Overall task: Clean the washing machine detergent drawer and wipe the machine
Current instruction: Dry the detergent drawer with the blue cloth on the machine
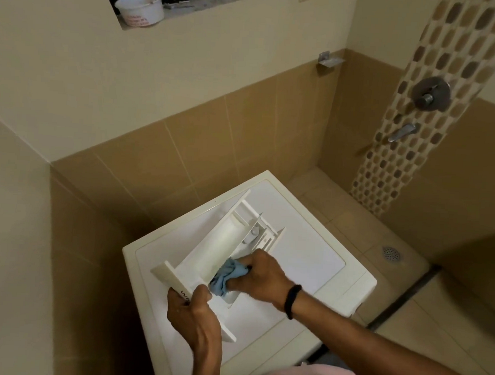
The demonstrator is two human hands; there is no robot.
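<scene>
The white detergent drawer (223,243) lies pulled out over the top of the white washing machine (316,265), its compartments facing up. My left hand (193,316) grips the drawer's front panel at the near end. My right hand (260,277) holds a crumpled blue cloth (227,276) and presses it into the drawer's near compartment. A black band sits on my right wrist.
Tan tiled walls close in behind and to the left of the machine. A shower valve (430,93) and spout (402,132) are on the mosaic strip at right. A floor drain (391,253) lies beyond the machine. A white tub (141,9) stands on the window ledge.
</scene>
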